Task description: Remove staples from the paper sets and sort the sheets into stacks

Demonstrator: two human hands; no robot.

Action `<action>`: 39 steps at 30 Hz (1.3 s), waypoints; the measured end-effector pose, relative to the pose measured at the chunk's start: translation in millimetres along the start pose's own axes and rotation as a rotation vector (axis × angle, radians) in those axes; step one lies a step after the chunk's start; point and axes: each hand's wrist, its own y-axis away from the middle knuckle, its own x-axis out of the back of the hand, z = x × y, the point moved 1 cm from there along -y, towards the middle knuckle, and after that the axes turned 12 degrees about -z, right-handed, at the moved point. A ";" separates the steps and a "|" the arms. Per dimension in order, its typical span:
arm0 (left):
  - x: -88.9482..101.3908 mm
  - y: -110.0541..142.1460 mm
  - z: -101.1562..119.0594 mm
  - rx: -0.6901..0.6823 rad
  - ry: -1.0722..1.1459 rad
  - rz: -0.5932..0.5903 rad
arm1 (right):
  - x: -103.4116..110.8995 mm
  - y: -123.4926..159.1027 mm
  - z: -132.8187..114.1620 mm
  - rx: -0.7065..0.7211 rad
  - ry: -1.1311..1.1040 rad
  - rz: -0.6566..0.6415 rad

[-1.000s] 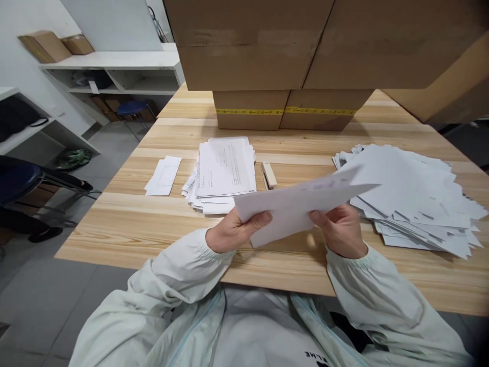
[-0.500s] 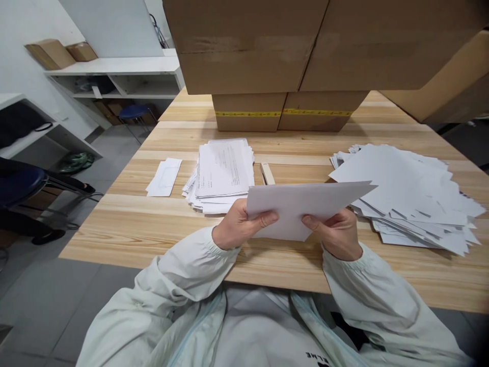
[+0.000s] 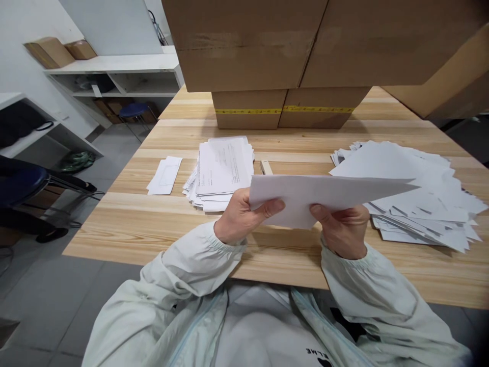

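Observation:
White paper (image 3: 298,196) is held up above the near part of the table, tilted toward me; I cannot tell how many sheets it is. My left hand (image 3: 244,216) grips its left side, thumb on the near face and fingers hidden behind. Lower down on the right, my right hand (image 3: 344,229) pinches it the same way. Just beyond my left hand lies a stack of printed sheets (image 3: 223,165). A beige stapler-like object (image 3: 266,167) sits behind the held paper, partly covered by it. Right of my right hand spreads a large messy pile of paper (image 3: 420,204).
Small white slips (image 3: 165,176) lie at the table's left. Cardboard boxes (image 3: 248,51) are stacked at the back of the wooden table (image 3: 153,224). Left of the table are a blue stool (image 3: 23,181), white shelves (image 3: 114,63) and part of a seated person's legs (image 3: 49,234).
Both hands have moved slightly right and up with the paper, my right hand a little more. The paper now tips flatter and reaches farther right over the messy pile.

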 end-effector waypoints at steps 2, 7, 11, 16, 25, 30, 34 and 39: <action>0.6 -0.2 -6.3 0.006 0.003 -0.002 | -0.7 -0.9 3.4 0.000 -0.007 -0.011; -1.2 2.1 -19.1 0.031 -0.025 -0.039 | 0.1 -0.4 9.0 -0.016 -0.010 -0.037; -2.6 1.8 -19.8 0.032 -0.022 -0.048 | 0.2 1.0 9.5 -0.025 0.006 -0.016; -8.4 3.2 -17.7 0.047 0.000 0.018 | 7.5 1.9 7.0 -0.029 0.084 0.035; -23.1 24.7 -33.4 0.321 0.233 0.177 | 44.1 -6.7 11.2 -0.714 0.033 -0.523; -24.7 18.2 -46.6 0.581 0.316 0.052 | 52.7 -7.0 25.5 -0.809 0.030 -0.565; -22.8 0.4 -49.7 0.720 0.394 0.028 | 55.6 -11.4 35.3 -0.868 0.037 -0.536; -21.3 -10.2 -62.3 0.709 0.324 0.100 | 52.6 -18.9 49.5 -0.811 -0.060 -0.523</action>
